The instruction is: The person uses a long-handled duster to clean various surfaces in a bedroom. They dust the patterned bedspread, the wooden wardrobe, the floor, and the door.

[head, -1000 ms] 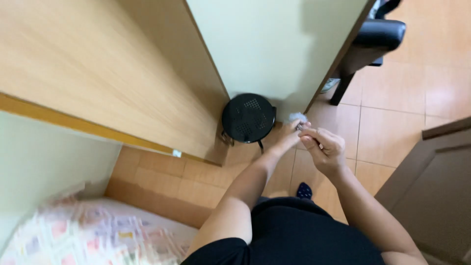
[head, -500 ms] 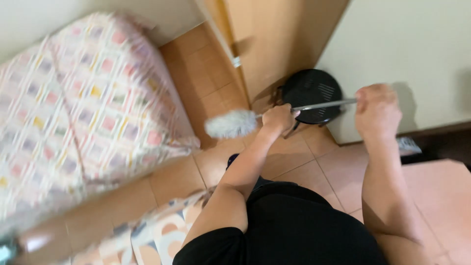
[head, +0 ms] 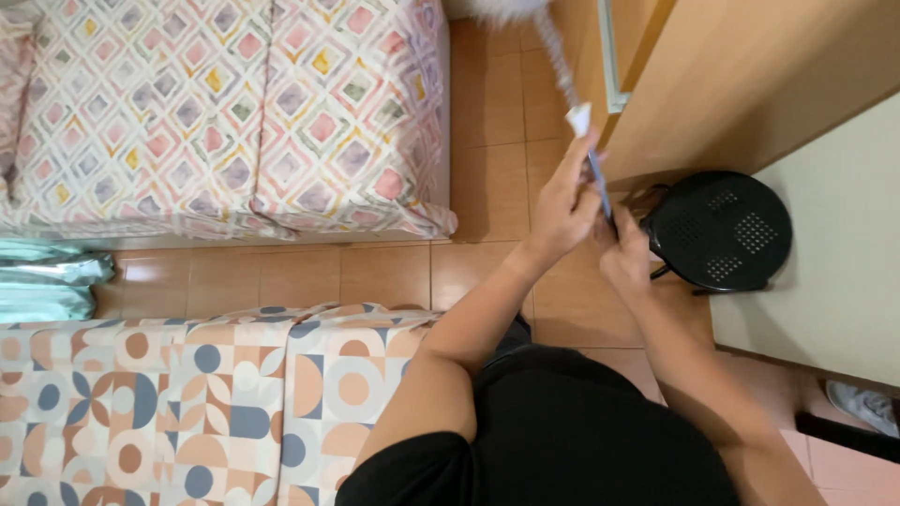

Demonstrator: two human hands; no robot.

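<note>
A: What are the hands doing?

B: Both are on a duster (head: 562,70). The left hand (head: 562,201) is higher on the shaft, its fingers (head: 583,155) wrapped round it just below a small white tag. The right hand (head: 626,258) sits right under the left, closed on the lower end of the handle; the two hands touch or nearly touch.

A: Where does the duster point?

B: Up and away from the person, tilted a little to the left. Its fluffy pale head reaches the top edge of the view, above the tiled floor (head: 487,187), next to the wooden cabinet (head: 712,75).

A: What lies around them?

B: A round black stool (head: 717,230) stands just to the right of the hands, near the cabinet's foot and beside a pale bench top (head: 834,272). On the left is a bed with a diamond-patterned cover (head: 225,112). Nearer the person lies a mattress in a cover with circles (head: 187,394), with a strip of floor between the two. A shiny green bundle (head: 47,286) lies at the far left edge.

A: And the person?

B: Dark top, bare forearms, looking straight down.
</note>
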